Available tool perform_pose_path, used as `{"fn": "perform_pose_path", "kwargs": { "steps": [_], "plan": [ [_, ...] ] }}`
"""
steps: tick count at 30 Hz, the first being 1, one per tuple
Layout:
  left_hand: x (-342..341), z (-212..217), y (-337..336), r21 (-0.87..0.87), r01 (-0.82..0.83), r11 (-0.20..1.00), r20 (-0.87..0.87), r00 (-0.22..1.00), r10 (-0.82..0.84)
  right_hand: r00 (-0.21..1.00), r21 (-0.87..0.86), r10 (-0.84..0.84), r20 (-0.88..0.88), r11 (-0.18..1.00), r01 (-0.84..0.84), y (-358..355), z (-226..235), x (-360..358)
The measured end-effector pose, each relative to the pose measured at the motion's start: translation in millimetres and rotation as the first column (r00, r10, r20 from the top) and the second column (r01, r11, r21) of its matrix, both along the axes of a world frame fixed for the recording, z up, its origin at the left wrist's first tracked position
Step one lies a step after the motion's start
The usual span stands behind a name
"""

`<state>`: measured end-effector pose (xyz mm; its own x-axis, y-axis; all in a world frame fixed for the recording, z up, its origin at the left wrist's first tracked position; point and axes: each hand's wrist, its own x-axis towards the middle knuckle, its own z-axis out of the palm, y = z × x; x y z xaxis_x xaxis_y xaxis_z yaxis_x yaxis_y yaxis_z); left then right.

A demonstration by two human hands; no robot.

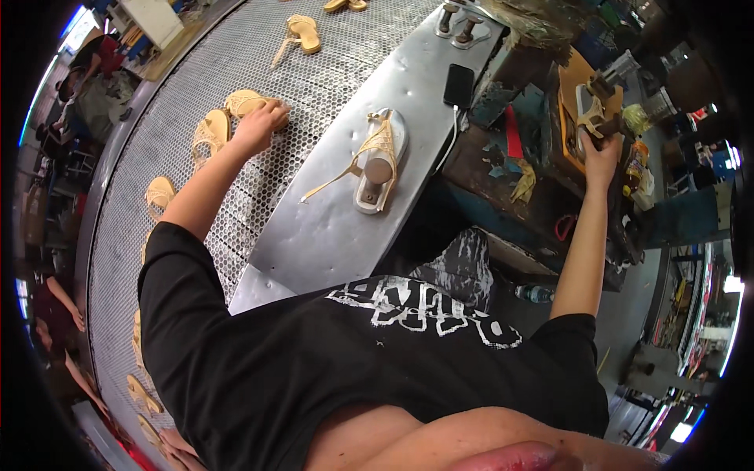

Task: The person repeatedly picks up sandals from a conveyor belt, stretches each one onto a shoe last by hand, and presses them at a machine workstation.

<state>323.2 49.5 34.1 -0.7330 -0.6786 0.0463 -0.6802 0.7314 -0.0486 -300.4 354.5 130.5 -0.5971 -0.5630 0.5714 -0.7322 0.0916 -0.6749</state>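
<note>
On the perforated metal belt to the left, my left hand [261, 125] curls its fingers over the edge of a tan sandal [242, 100]; part of that sandal is hidden under the hand. My right arm reaches out to a dark machine, where my right hand [601, 158] grips a tan strappy sandal [591, 118] with a pale sole. Between the arms, another sandal [380, 153] sits with a grey shoe last upright on the metal ledge [330, 224], its long strap trailing to the left.
More tan sandals [210, 135] line the belt's left side, and one lies farther up [302, 35]. A phone [459, 85] with a white cable rests on the ledge near metal fittings [469, 30]. A plastic bottle [636, 161] stands beside the machine. Other people [59, 310] are beyond the belt.
</note>
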Motion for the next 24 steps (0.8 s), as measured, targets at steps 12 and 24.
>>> {"fn": "perform_pose_path", "kwargs": {
  "steps": [12, 24],
  "plan": [
    [-51, 156, 8, 0.452, 0.161, 0.877, -0.81, 0.485, 0.328, 0.902, 0.293, -0.375, -0.215, 0.856, 0.425, -12, -23, -3],
    [-163, 85, 272, 0.414, 0.808, -0.42, -0.25, 0.544, 0.801, 0.781, -0.432, 0.424, 0.459, 0.874, -0.221, 42, -21, 271]
  ]
}}
